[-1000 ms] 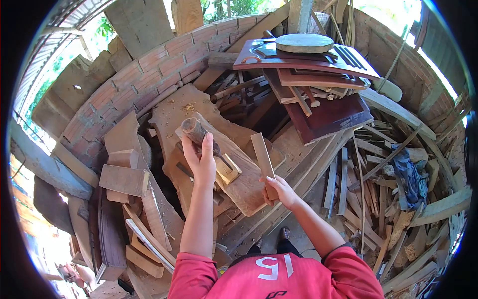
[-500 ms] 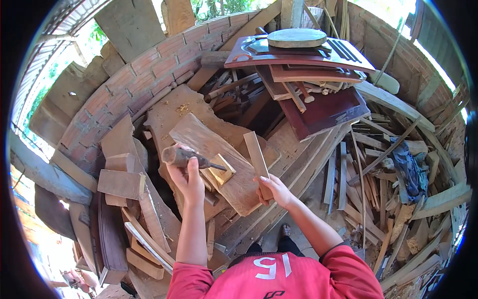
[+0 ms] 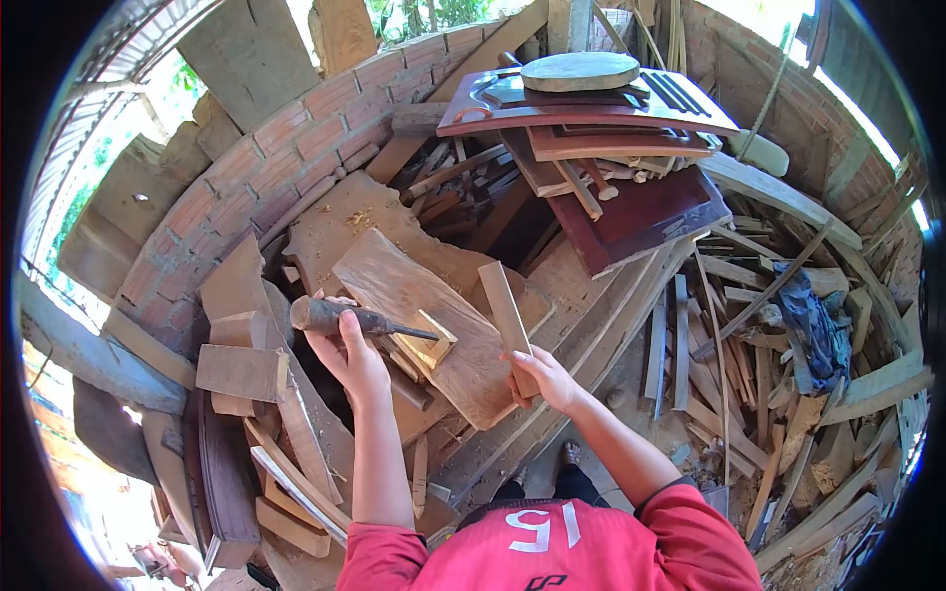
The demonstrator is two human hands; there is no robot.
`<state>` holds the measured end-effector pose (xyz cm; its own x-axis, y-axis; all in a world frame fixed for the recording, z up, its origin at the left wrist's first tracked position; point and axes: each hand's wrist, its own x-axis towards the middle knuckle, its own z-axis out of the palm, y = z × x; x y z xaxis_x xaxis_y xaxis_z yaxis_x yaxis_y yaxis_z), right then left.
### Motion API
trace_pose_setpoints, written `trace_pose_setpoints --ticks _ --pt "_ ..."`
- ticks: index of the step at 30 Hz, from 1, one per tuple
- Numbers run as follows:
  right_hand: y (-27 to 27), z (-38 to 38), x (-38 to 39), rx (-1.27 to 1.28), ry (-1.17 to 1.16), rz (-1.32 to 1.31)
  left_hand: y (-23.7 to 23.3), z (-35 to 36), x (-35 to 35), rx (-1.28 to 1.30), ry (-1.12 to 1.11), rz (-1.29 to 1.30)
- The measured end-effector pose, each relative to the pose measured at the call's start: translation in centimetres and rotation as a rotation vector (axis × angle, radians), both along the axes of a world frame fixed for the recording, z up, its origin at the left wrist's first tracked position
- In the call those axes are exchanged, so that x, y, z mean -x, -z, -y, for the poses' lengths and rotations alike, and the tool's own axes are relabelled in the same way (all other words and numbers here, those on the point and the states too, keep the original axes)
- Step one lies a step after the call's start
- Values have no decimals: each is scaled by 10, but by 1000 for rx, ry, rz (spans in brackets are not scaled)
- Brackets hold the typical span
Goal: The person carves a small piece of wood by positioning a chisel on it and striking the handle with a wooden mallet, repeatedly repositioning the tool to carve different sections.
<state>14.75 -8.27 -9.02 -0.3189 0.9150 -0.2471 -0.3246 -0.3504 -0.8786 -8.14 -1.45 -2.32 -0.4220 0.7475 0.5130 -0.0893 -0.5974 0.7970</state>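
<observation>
Beside brick wall, left hand grips rough-handled chisel; right hand clasps pale slat.

Two hands show: one left hand and one right hand. There is one chisel, one strip of wood, one small square frame and one broad plank. Three dark red panels can be counted, with one round slab, one blue cloth and one brick wall. The loose sticks are too many to count.
</observation>
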Motion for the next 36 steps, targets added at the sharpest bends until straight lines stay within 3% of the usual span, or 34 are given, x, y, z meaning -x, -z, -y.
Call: trace_pose_setpoints --ticks 11,17,20,25,27,30,35,36 --pt "0 0 -1 8 -8 61 -4 4 -6 -4 -6 110" --pt "-2 0 0 1 -7 70 -2 1 -4 24 -8 -9" --pt "-3 0 0 4 -9 71 -3 -8 -13 -7 -184 -136" --pt "-5 0 1 -12 -10 71 -13 -19 -26 3 13 -304" --pt "-8 1 2 -8 -11 70 -10 -30 -32 -23 -59 -355" --pt "-10 2 1 -6 -5 75 -13 -30 -42 -25 116 -205" --pt "-16 -5 -5 63 -51 75 -7 -37 -40 1 24 -306" --pt "-17 -9 -9 -51 -54 304 -8 -39 -40 10 22 -348"
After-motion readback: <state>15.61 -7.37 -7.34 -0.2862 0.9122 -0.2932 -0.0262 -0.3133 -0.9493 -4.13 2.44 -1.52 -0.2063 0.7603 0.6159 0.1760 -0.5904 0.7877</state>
